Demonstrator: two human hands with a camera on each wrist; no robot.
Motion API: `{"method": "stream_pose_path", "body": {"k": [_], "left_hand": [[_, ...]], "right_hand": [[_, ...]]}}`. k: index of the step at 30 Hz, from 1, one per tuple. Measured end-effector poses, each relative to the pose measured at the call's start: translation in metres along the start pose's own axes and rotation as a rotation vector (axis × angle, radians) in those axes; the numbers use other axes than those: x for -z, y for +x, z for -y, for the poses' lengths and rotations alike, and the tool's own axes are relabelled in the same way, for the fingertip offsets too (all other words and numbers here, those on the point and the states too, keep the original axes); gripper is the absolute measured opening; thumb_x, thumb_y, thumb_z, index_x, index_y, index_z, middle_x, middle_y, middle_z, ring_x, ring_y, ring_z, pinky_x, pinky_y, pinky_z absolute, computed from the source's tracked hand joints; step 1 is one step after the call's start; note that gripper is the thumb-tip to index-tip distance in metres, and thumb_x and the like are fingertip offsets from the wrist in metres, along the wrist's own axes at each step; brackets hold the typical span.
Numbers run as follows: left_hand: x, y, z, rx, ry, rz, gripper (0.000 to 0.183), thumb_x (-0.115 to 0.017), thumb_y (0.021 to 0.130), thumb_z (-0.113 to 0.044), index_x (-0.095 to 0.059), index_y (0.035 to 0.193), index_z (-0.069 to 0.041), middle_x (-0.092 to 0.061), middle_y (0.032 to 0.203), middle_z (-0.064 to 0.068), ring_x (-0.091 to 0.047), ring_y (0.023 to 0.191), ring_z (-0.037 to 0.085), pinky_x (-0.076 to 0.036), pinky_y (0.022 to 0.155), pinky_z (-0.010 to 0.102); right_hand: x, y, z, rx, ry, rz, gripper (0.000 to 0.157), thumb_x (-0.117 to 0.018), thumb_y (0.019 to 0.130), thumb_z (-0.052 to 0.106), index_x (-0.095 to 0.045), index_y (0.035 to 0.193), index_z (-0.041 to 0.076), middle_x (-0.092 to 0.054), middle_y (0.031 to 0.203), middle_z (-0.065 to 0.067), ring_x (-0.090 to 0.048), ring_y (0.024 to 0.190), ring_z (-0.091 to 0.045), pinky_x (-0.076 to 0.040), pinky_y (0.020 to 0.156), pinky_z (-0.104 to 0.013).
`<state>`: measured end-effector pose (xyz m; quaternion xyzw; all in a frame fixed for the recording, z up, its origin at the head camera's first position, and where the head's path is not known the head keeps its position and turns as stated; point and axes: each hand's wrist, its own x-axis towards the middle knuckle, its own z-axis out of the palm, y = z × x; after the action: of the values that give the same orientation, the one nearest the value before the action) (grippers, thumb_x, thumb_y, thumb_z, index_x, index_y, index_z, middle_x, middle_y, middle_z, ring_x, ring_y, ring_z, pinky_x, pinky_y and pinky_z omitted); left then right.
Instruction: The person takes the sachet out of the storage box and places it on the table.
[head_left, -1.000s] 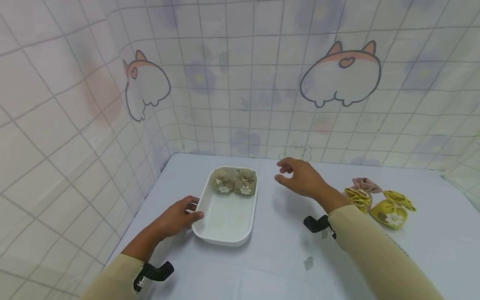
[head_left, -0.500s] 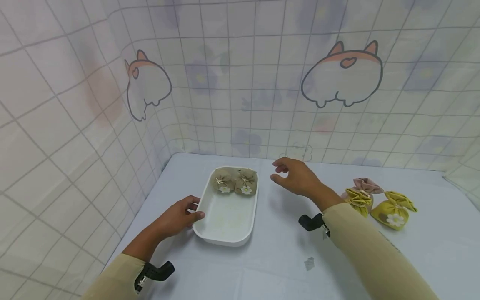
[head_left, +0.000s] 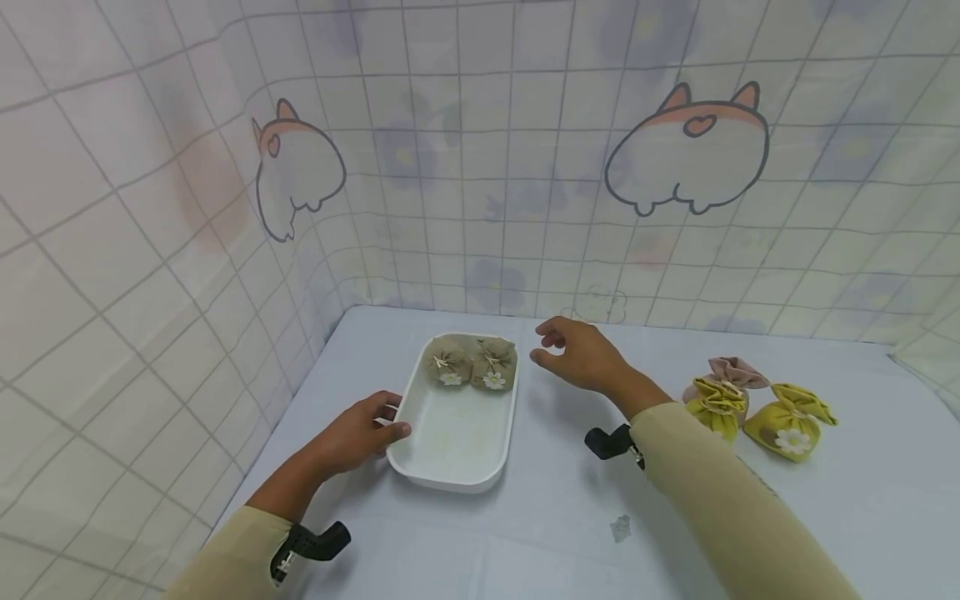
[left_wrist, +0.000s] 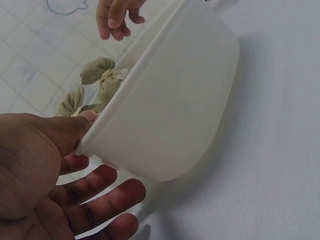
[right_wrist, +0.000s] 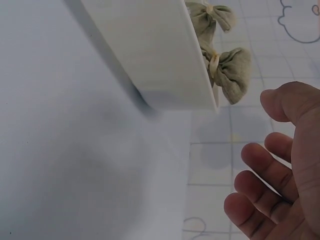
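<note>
A white plastic tray (head_left: 450, 482) with rounded corners stands on the table, two beige drawstring pouches (head_left: 493, 354) with white daisies side by side at its far end. My left hand (head_left: 360, 433) grips the tray's left rim, thumb (left_wrist: 75, 131) over the edge and fingers along the outside. My right hand (head_left: 581, 354) hovers to the right of the tray's far corner, fingers loosely bent and holding nothing. In the right wrist view its thumb and fingers (right_wrist: 262, 165) are spread apart, level with a pouch's tied top (right_wrist: 232, 75).
On the right of the table stand a pink pouch (head_left: 738, 372), a yellow pouch (head_left: 712, 408) in front of it, and another yellow pouch (head_left: 787, 429) with a daisy. A small grey patch (head_left: 621, 528) marks the white cloth (head_left: 547, 550). Grid-patterned curtains (head_left: 525, 208) enclose the back and left.
My right hand has moved left toward the tray, a little at a time, and the yellow pouch behind its forearm shows more. The left hand and tray have stayed in place.
</note>
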<state>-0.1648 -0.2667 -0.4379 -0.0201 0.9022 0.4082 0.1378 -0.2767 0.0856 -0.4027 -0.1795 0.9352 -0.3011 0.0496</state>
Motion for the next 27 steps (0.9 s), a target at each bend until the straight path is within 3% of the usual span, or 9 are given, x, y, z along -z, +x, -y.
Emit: {"method": "stream_pose_path", "body": {"k": [27], "left_hand": [[-0.001, 0.0, -0.001, 0.005, -0.001, -0.01, 0.049, -0.074, 0.097, -0.026, -0.056, 0.139, -0.011, -0.063, 0.126, 0.011, -0.067, 0.103, 0.022, -0.057, 0.079, 0.039]], "right_hand": [[-0.029, 0.02, 0.009, 0.055, 0.006, 0.013, 0.053, -0.067, 0.098, 0.039, -0.06, 0.141, 0.009, -0.066, 0.13, -0.01, -0.057, 0.125, -0.031, -0.048, 0.1, -0.05]]}}
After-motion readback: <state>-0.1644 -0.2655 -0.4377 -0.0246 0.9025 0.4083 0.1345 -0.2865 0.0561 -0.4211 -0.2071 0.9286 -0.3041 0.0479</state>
